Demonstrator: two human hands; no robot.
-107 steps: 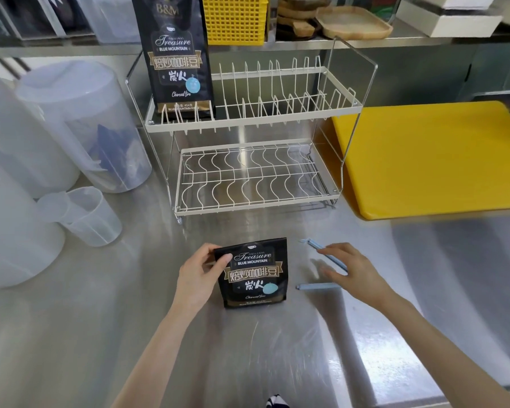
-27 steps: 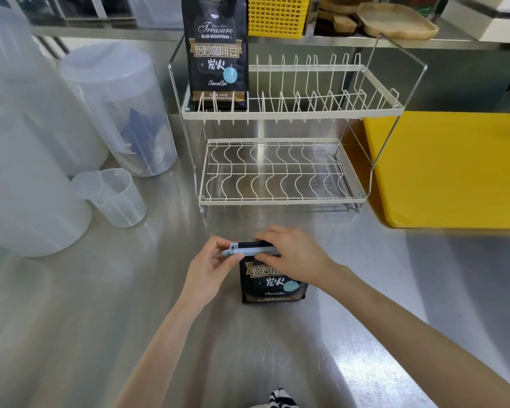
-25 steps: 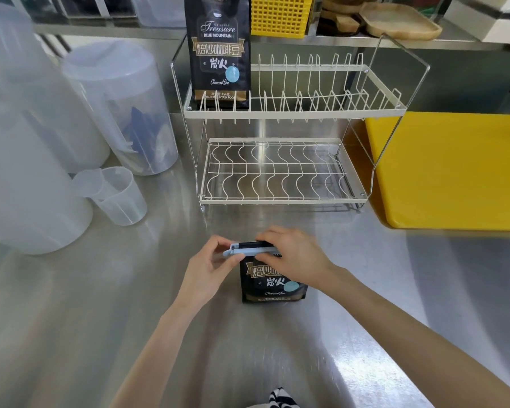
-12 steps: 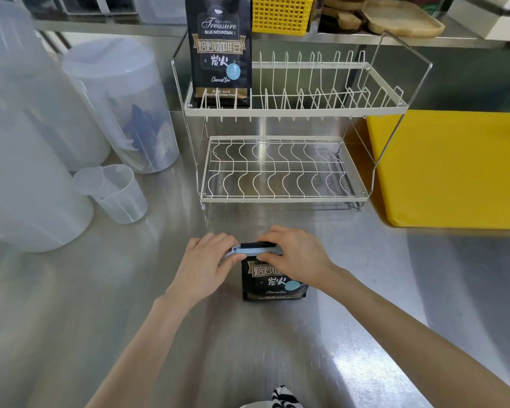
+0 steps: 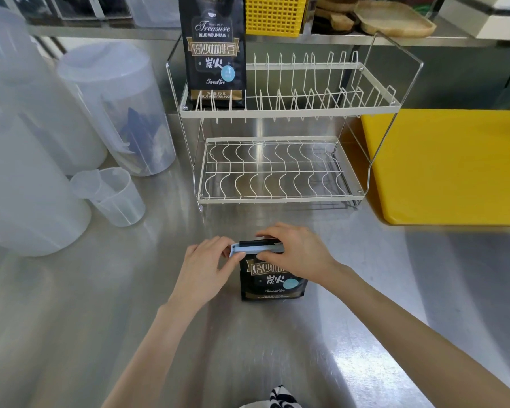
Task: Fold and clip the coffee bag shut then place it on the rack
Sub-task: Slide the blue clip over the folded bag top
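Note:
A small black coffee bag (image 5: 273,282) stands upright on the steel counter, its top folded down. A light blue clip (image 5: 255,249) lies across the folded top. My left hand (image 5: 205,267) pinches the clip's left end, thumb on its front. My right hand (image 5: 296,254) presses on the clip's right part and covers that end. Behind stands a white two-tier wire rack (image 5: 286,111); a taller black coffee bag (image 5: 214,51) is upright at the left of its upper tier.
Translucent plastic jugs (image 5: 115,107) and a small measuring cup (image 5: 112,195) crowd the left of the counter. A yellow cutting board (image 5: 451,166) lies right of the rack. A shelf behind holds a yellow basket (image 5: 273,14) and wooden trays (image 5: 393,20).
My right hand picked the blue clip off the counter and brought it onto the bag's folded top. Over the last second both hands closed tighter around the clip; the bag has stayed put.

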